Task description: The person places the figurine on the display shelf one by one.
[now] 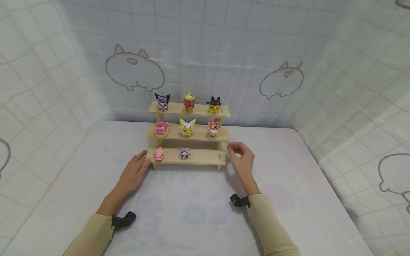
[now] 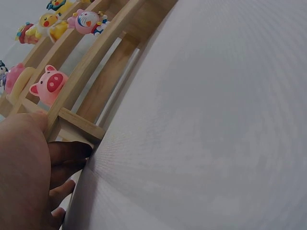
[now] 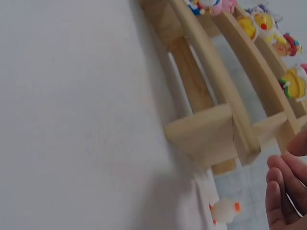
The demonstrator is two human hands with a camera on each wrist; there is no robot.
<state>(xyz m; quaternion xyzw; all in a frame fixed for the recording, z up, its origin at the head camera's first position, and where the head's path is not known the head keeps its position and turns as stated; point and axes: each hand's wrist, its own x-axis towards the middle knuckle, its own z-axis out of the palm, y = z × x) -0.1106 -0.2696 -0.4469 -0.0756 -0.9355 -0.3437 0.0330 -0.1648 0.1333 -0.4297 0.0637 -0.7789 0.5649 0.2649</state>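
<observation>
A three-step wooden display stand (image 1: 201, 158) holds small figurines. My left hand (image 1: 132, 174) grips the left end of its lowest step, thumb at the board and fingers lower beside the leg, beside a pink pig figurine (image 2: 49, 85). Mid-step stands a figurine in a pink hood (image 1: 184, 153). At the stand's right end is my right hand (image 1: 242, 160), thumb and fingers loosely bent with nothing visible between them. Its fingertips (image 3: 274, 165) overlap the middle step's end in the right wrist view. A small white figure with orange parts (image 3: 224, 211) shows past the lowest step's end.
The middle step carries a pink bear figurine (image 1: 161, 129), a white-eared yellow figurine (image 1: 187, 127) and a red-topped one (image 1: 213, 127). On the top step stand three more, including a black-eared purple one (image 1: 163, 102). A patterned white curtain (image 1: 205, 53) hangs behind the pale tabletop (image 1: 179, 220).
</observation>
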